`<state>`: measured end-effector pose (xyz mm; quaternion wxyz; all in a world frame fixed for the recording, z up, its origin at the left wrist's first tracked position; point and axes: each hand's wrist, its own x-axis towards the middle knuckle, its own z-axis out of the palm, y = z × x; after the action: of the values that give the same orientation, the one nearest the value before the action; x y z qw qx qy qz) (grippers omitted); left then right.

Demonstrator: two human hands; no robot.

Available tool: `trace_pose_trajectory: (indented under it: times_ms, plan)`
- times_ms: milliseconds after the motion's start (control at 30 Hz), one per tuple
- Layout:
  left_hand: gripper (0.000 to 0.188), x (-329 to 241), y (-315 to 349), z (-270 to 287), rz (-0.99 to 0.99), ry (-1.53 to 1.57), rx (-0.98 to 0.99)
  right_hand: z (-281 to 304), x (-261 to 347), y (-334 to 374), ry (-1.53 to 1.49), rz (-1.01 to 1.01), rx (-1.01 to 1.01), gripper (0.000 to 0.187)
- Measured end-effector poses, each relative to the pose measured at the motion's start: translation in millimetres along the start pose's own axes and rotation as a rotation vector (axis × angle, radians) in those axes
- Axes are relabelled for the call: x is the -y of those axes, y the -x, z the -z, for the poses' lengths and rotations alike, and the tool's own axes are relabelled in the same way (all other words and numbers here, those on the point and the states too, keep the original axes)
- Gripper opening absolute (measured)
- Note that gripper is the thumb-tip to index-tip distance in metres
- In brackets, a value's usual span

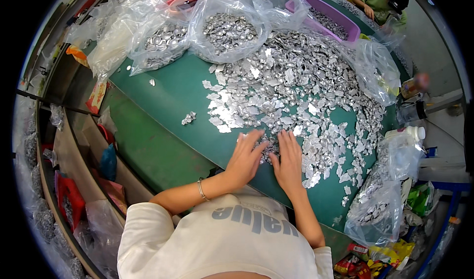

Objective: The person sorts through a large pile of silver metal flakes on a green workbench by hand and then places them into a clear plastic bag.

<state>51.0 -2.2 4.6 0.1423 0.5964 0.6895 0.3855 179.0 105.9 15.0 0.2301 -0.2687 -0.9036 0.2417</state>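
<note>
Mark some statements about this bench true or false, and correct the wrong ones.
1. The left hand and right hand are at the near side of the loose, flat, silver-coloured metal pieces. True.
2. The left wrist is bare. False: it wears a thin silver-coloured bracelet.
3. The long purple plastic tub holds metal pieces. True.
4. The tabletop is red. False: the smooth, flat tabletop is green.
5. A person in a green top shows at upper right. True.
</note>
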Motion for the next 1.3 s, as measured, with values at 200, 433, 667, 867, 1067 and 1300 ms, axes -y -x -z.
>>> trace_pose_trajectory:
  times_ms: [200, 433, 667, 867, 1067, 1300]
  plan:
    - [0.04, 6, 10, 3, 0.037, -0.004, 0.031, 2, -6, 27, -0.149, -0.001, 0.136, 0.044]
    - [0.037, 17, -1, 16, 0.106, -0.201, -0.058, -5, -6, 2, -0.008, 0.076, 0.124, 0.048]
    - [0.039, 39, -6, 24, 0.015, -0.184, -0.195, 3, 9, 11, -0.106, 0.023, 0.075, 0.049]
    - [0.054, 19, -12, 1, -0.052, -0.151, 0.049, -6, -1, 20, -0.159, 0.06, 0.179, 0.052]
    - [0.054, 13, 6, 9, -0.051, 0.188, 0.15, 1, 2, 17, -0.086, 0.027, 0.134, 0.054]
    - [0.056, 23, -27, 22, -0.043, -0.227, 0.005, 1, 3, 19, -0.16, 0.023, 0.121, 0.05]
